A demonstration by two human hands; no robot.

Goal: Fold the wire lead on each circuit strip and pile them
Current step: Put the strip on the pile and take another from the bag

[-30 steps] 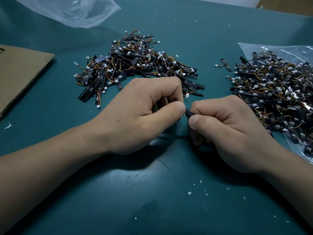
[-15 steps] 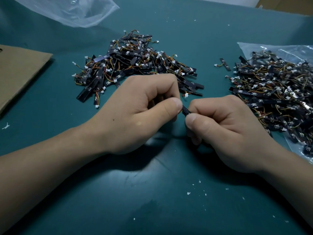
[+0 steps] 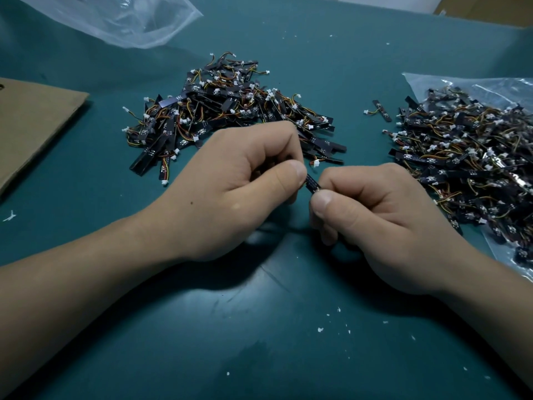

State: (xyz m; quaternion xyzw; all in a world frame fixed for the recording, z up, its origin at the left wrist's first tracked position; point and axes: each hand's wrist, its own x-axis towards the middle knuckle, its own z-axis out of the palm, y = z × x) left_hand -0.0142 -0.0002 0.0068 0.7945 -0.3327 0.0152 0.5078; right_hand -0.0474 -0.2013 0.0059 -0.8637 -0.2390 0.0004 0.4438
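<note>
Head view: two bare hands meet over a teal table mat [image 3: 259, 342]. The left hand [image 3: 239, 192] and right hand [image 3: 383, 223], fingers curled, each pinch one end of a short black circuit strip [image 3: 313, 184] between thumb and forefinger; its wire lead is hidden. Behind the left hand lies a heap of black strips with orange wires [image 3: 230, 111]. A second heap [image 3: 467, 157] rests on a clear plastic bag [image 3: 432, 85] at right.

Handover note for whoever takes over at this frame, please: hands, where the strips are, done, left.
Hands: left hand and right hand both pinch one circuit strip between them; its wire lead is hidden.
Done, probably: centre pile on the mat.
Left, probably: right pile on a plastic bag, one loose strip beside it.
Next: finish this fold, pile it, continue.
</note>
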